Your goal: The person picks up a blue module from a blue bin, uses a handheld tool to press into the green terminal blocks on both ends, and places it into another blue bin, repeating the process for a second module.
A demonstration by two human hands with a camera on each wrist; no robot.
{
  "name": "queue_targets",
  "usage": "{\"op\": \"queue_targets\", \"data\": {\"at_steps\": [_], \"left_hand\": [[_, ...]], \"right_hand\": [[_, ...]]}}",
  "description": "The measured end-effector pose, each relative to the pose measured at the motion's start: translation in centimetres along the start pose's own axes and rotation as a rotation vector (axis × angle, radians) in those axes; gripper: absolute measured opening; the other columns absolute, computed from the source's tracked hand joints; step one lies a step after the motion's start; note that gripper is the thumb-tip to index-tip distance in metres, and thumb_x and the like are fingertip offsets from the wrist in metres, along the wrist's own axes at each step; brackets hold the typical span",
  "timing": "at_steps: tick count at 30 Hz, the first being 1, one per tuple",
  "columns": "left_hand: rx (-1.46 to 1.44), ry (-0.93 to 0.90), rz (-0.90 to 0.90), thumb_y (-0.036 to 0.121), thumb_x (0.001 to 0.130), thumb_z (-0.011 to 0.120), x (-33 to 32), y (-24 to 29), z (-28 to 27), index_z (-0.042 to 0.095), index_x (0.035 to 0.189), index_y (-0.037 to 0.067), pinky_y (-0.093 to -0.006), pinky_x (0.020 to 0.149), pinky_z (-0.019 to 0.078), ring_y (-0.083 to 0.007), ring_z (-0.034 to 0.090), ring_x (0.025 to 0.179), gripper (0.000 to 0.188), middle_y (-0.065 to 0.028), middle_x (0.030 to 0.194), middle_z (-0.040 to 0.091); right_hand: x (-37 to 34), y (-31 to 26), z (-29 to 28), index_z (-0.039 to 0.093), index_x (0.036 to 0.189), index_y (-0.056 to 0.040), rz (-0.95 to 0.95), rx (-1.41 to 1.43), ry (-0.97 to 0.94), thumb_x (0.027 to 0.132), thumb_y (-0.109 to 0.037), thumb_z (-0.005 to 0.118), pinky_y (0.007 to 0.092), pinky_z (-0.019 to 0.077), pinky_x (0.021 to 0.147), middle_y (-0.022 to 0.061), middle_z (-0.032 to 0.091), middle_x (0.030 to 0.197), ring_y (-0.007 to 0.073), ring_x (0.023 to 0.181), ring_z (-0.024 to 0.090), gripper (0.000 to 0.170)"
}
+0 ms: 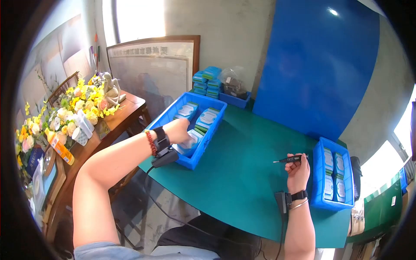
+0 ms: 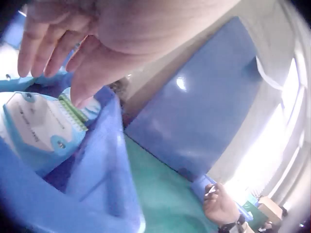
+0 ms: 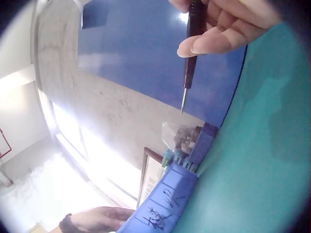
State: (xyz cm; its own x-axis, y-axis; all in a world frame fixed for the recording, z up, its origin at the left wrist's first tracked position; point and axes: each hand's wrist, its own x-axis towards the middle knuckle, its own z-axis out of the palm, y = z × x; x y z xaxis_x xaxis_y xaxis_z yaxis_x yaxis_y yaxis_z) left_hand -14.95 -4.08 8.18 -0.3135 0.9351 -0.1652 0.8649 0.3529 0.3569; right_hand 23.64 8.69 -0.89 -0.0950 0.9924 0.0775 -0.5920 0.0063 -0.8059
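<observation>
My left hand (image 1: 177,131) is over the left blue bin (image 1: 193,162), just above a blue-and-white pack (image 1: 189,141). In the left wrist view its fingers (image 2: 54,48) hang relaxed, holding nothing, above a pack (image 2: 41,124) with a green edge; whether a fingertip touches one cannot be told. More blue-and-white packs (image 1: 207,118) lie in the same bin. Over the green table, my right hand (image 1: 297,175) grips a slim black tool (image 1: 289,159) with a thin metal tip. That tool (image 3: 190,73) points away from the fingers in the right wrist view.
A second blue bin (image 1: 319,190) with several packs (image 1: 340,160) stands at the table's right. Stacked packs (image 1: 212,73) and a small blue tray (image 1: 234,101) with a plastic bag (image 1: 233,80) are at the back. Flowers (image 1: 86,106) stand on a wooden table (image 1: 129,103) at left.
</observation>
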Motion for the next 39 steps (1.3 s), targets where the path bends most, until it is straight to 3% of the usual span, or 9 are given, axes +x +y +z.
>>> {"op": "queue_targets", "data": {"at_steps": [4,10,13,15,17,19,20,24,39], "left_hand": [[-0.545,0.177,0.281,0.010,0.081,0.066,-3.2,2.2,0.1,0.057,0.109,-0.006,-0.0313,0.078,0.0488,-0.0213,0.062,0.090,0.034,-0.0134,0.098,0.063],[-1.528,-0.515,0.420,0.019,0.093,0.057,-14.5,3.9,2.8,0.055,0.098,-0.003,-0.0342,0.066,0.0504,-0.0238,0.061,0.073,0.023,-0.0128,0.085,0.061],[-1.563,-0.562,0.015,0.016,0.092,0.058,-18.1,-2.9,11.2,0.057,0.091,-0.002,-0.0376,0.065,0.0500,-0.0243,0.061,0.072,0.018,-0.0127,0.080,0.060],[-1.609,-0.238,-0.433,0.014,0.091,0.056,-20.2,-10.0,19.3,0.058,0.090,-0.002,-0.0377,0.065,0.0498,-0.0238,0.062,0.073,0.016,-0.0131,0.079,0.061],[-1.841,-0.219,-0.778,0.013,0.093,0.048,-24.2,-23.3,30.3,0.059,0.095,0.000,-0.0378,0.071,0.0496,-0.0244,0.062,0.081,0.018,-0.0143,0.086,0.063],[-1.283,-0.657,-0.647,0.017,0.094,0.042,-29.2,-33.4,38.7,0.060,0.099,0.001,-0.0393,0.076,0.0493,-0.0240,0.062,0.087,0.024,-0.0128,0.091,0.065],[-1.238,-0.685,-0.227,0.019,0.094,0.042,-32.1,-37.3,45.0,0.060,0.101,0.001,-0.0412,0.077,0.0495,-0.0244,0.063,0.088,0.027,-0.0121,0.093,0.065],[-1.146,-0.749,-1.143,0.018,0.092,0.048,-32.5,-33.4,48.7,0.060,0.105,-0.003,-0.0432,0.078,0.0510,-0.0215,0.065,0.087,0.027,-0.0083,0.094,0.067],[-1.079,-0.667,-1.072,0.015,0.091,0.051,-15.1,-21.8,39.9,0.060,0.103,-0.004,-0.0399,0.076,0.0511,-0.0217,0.065,0.086,0.025,-0.0102,0.093,0.067]], "right_hand": [[-0.1,0.0,0.1,0.052,0.094,-0.0043,0.023,-0.017,-0.019,0.099,-0.027,0.043,0.0269,0.0516,0.048,0.0187,0.067,0.088,0.0170,0.054,0.061,0.025],[-0.2,0.0,0.2,0.051,0.097,-0.0047,0.167,-0.067,-0.056,0.099,-0.026,0.042,0.0281,0.0534,0.050,0.0192,0.067,0.092,0.0177,0.055,0.062,0.023],[0.2,0.6,-0.2,0.049,0.100,-0.0047,0.217,-0.116,-0.067,0.099,-0.025,0.043,0.0265,0.0537,0.049,0.0184,0.067,0.092,0.0174,0.056,0.063,0.022],[0.2,0.9,-0.5,0.049,0.100,-0.0046,0.215,-0.138,-0.063,0.098,-0.025,0.044,0.0259,0.0541,0.049,0.0174,0.067,0.091,0.0166,0.056,0.063,0.021],[0.1,1.1,-0.2,0.049,0.099,-0.0044,0.201,-0.145,-0.081,0.098,-0.025,0.044,0.0259,0.0540,0.049,0.0171,0.067,0.091,0.0163,0.056,0.063,0.021],[0.0,1.1,-0.1,0.049,0.098,-0.0041,0.185,-0.174,-0.088,0.098,-0.025,0.045,0.0253,0.0531,0.049,0.0170,0.067,0.090,0.0157,0.056,0.063,0.021],[-0.1,1.1,0.1,0.049,0.098,-0.0040,0.176,-0.191,-0.084,0.099,-0.025,0.044,0.0252,0.0529,0.049,0.0170,0.067,0.090,0.0156,0.056,0.063,0.022],[-0.4,1.1,0.1,0.049,0.097,-0.0039,0.157,-0.206,-0.058,0.099,-0.025,0.044,0.0254,0.0524,0.049,0.0167,0.067,0.090,0.0155,0.056,0.063,0.022],[-1.4,0.0,1.2,0.050,0.100,-0.0043,0.410,-0.134,-0.014,0.099,-0.026,0.044,0.0265,0.0477,0.047,0.0161,0.066,0.085,0.0157,0.051,0.057,0.023]]}}
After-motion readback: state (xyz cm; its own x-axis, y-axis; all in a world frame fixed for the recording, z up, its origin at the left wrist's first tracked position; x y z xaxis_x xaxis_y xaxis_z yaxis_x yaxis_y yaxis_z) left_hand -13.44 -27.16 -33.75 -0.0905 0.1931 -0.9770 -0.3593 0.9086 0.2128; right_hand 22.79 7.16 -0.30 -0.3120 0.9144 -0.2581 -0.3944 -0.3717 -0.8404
